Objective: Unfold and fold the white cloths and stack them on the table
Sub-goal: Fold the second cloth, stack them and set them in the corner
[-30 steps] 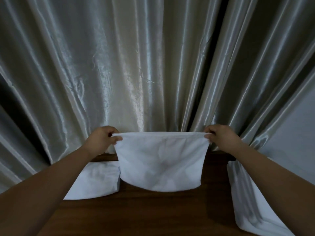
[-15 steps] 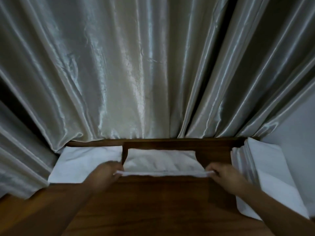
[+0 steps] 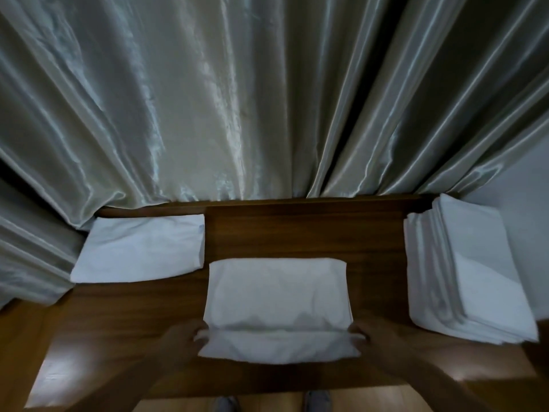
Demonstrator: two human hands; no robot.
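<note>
A white cloth [image 3: 277,295] lies on the dark wooden table [image 3: 303,233], its far part flat and its near edge lifted into a fold. My left hand [image 3: 181,340] pinches the cloth's near left corner. My right hand [image 3: 375,337] pinches the near right corner. A single folded white cloth [image 3: 139,248] lies flat at the table's left. A stack of several white cloths [image 3: 463,272] sits at the right.
Shiny grey curtains [image 3: 237,99] hang right behind the table and drape over its left end. A pale wall [image 3: 528,185] stands at the right. Below the table's near edge a wooden floor and the tips of two shoes [image 3: 318,401] show.
The cloth, first held up in the air by its top corners, has been laid down on the table. My hands have drawn its edge toward me, and the view has tilted down.
</note>
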